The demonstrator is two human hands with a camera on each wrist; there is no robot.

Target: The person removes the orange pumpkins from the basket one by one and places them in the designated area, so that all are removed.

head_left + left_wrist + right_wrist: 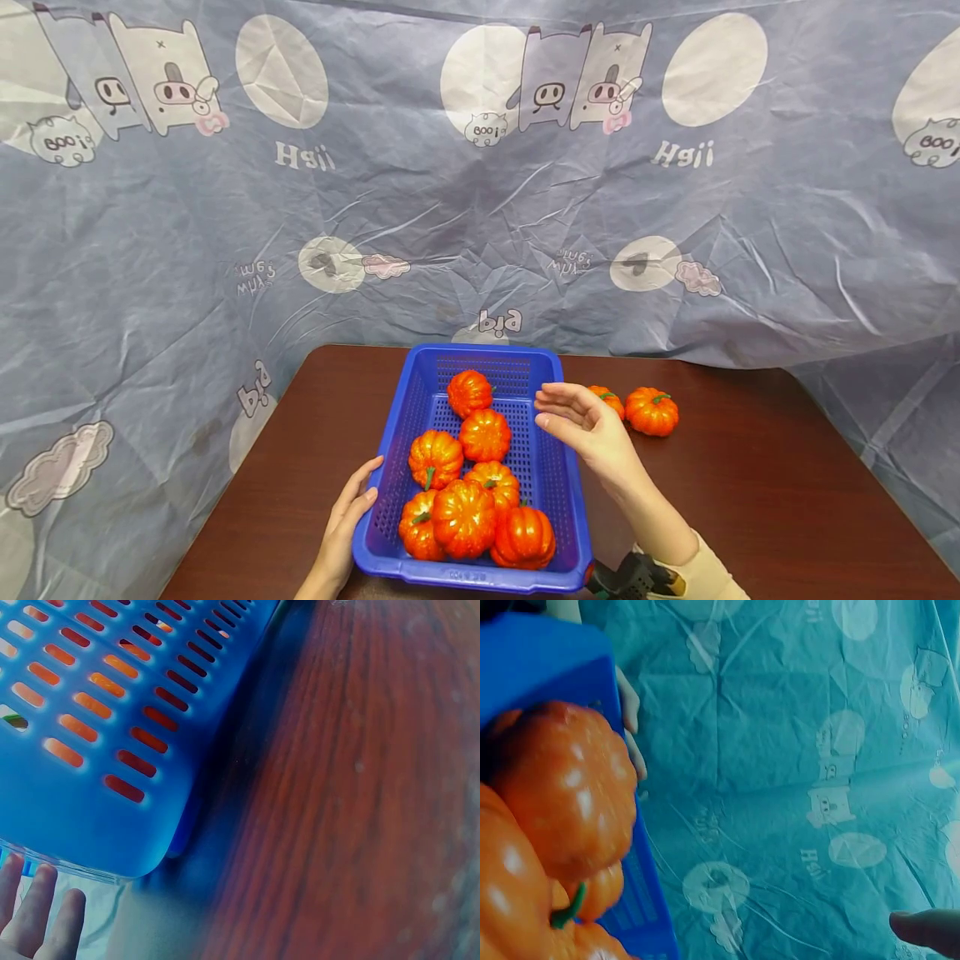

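Observation:
A blue plastic basket [480, 575] holds several small orange pumpkins [464, 518], heaped mostly toward its near end. My left hand [347, 521] is at the basket's left side, its fingertips touching the rim; the left wrist view shows its fingers [37, 911] fairly straight by the basket's edge. Over the right rim hovers my right hand [588, 423], fingers slightly bent and holding nothing. Its thumb [930, 930] shows in the right wrist view, apart from the pumpkins. Just beyond that hand, one pumpkin [652, 412] sits on the table beside another pumpkin [609, 402], partly hidden by the hand.
The brown wooden table [757, 483] extends to both sides of the basket. A grey-blue cloth printed with cartoon pigs [480, 208] hangs behind the table and around its sides. A dark device [633, 575] is strapped to my right wrist near the basket's front right corner.

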